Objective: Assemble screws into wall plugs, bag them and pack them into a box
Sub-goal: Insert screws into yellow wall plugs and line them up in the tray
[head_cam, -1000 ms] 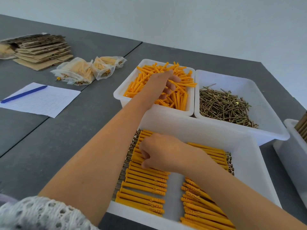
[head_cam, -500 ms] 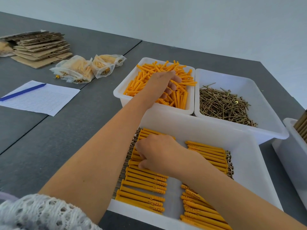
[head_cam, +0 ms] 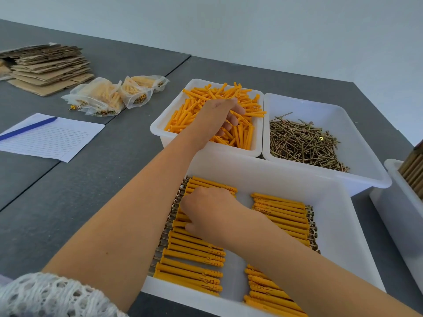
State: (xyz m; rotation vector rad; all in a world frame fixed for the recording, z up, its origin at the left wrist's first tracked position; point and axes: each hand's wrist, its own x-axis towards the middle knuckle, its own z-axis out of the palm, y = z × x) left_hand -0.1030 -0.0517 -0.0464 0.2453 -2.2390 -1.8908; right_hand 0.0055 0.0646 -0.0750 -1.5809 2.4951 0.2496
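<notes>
In the head view, the left hand (head_cam: 216, 117) reaches to twelve o'clock into the plug bin (head_cam: 160, 131), fingers curled down among the loose plugs (head_cam: 242, 133); it seems to be closing on one or a few, though whether it has any gripped I cannot tell, since the fingertips are buried in the pile. The right hand (head_cam: 210, 213) sits nearer the body, knuckles up over the left row of assembled plugs (head_cam: 194, 255) in the front tray (head_cam: 338, 225); its fingers are bent down against that row, and whether they pinch a piece or only press it level is hidden. The assembled pieces lie with their long axes running nine to three o'clock, in two rows side by side. The screws (head_cam: 302, 143) lie in their own bin (head_cam: 357, 124) at about one o'clock from the right hand, just right of the plug bin, and the right hand is the nearer one to them. I judge the next step to be fetching a screw to meet the plug the left hand picks. Filled bags (head_cam: 103, 97) and flat cardboard (head_cam: 48, 67) wait at ten o'clock, well apart from both hands.
</notes>
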